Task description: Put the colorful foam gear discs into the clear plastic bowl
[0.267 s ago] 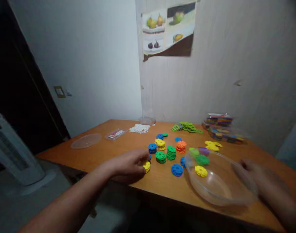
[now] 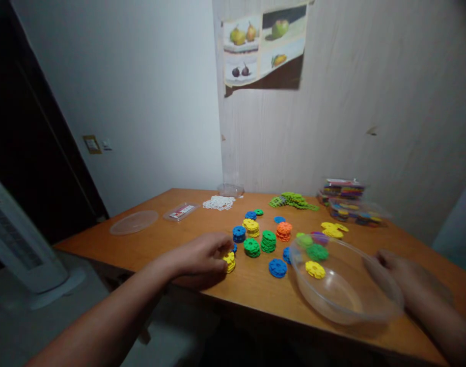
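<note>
My left hand (image 2: 206,255) is at the front of the table, thumb and fingers apart, around the near left side of a stack of yellow flower-shaped discs (image 2: 229,262). The thumb is beside the stack; whether it touches is hard to tell. A blue disc (image 2: 235,248) lies behind, partly hidden by the fingers. My right hand (image 2: 395,272) grips the right side of a clear plastic bowl (image 2: 347,306), its fingers partly behind the wall. Through the bowl's far side show yellow (image 2: 315,270) and green discs (image 2: 317,251); I cannot tell whether they are inside or behind it.
Stacks of green (image 2: 268,241), orange (image 2: 283,231) and blue discs (image 2: 277,268) stand mid-table. Farther back are white pieces (image 2: 219,203), a light-green pile (image 2: 294,201) and clear boxes of coloured pieces (image 2: 341,191). A round clear lid (image 2: 134,223) lies at left.
The whole view has shifted very slightly. Slightly more of the yellow stack shows beside my left fingers. My right hand stays at the bowl.
</note>
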{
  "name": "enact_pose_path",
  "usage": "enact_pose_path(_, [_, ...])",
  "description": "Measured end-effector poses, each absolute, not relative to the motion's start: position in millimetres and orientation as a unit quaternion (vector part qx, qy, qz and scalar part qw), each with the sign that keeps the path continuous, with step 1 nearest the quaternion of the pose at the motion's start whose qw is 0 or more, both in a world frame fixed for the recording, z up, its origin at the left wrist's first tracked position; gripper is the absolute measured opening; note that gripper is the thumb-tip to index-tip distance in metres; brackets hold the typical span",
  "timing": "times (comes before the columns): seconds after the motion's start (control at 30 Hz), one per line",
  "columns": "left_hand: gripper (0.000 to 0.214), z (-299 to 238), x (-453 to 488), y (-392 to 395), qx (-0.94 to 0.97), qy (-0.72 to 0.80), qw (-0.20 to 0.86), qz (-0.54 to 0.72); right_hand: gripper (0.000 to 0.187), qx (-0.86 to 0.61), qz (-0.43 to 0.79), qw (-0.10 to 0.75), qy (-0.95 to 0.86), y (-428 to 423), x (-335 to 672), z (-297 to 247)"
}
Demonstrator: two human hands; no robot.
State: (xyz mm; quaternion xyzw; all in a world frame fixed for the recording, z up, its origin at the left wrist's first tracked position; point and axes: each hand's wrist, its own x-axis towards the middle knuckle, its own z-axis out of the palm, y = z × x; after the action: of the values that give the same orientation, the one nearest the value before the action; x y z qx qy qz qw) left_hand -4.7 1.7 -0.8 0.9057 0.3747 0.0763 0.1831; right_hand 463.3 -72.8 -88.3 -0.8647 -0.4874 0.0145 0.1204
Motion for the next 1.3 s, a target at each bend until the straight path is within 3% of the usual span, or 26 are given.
enact_pose_path(0.13, [0.024, 5.7, -4.7, 0.5, 0.910, 0.370, 0.152, 0.106, 0.054, -0.868, 0.068, 0.112, -0.480, -73.1, 459.5, -85.3])
enact_pose_path(0.57, [0.020, 58.3, 111.6, -13.2, 0.979, 0.146, 0.046, 0.132, 0.045, -0.873, 0.031, 0.128, -0.469, -76.9, 445.3, -76.2])
enact_pose_path(0.77, [0.022, 50.3, 174.4, -13.8, 0.997, 0.058, -0.038, 0.041, 0.047, -0.872, 0.021, 0.140, -0.468, -75.7, 444.8, -78.3])
enact_pose_path(1.0, [0.027, 31.6, 214.7, -16.6, 0.990, 0.067, -0.090, -0.089, 0.048, -0.874, 0.019, 0.145, -0.464, -76.8, 441.0, -75.1])
enact_pose_path(1.3, [0.030, 15.7, 223.1, -6.4, 0.982, 0.037, -0.158, -0.096, 0.048, -0.874, 0.019, 0.133, -0.467, -76.7, 440.8, -74.1])
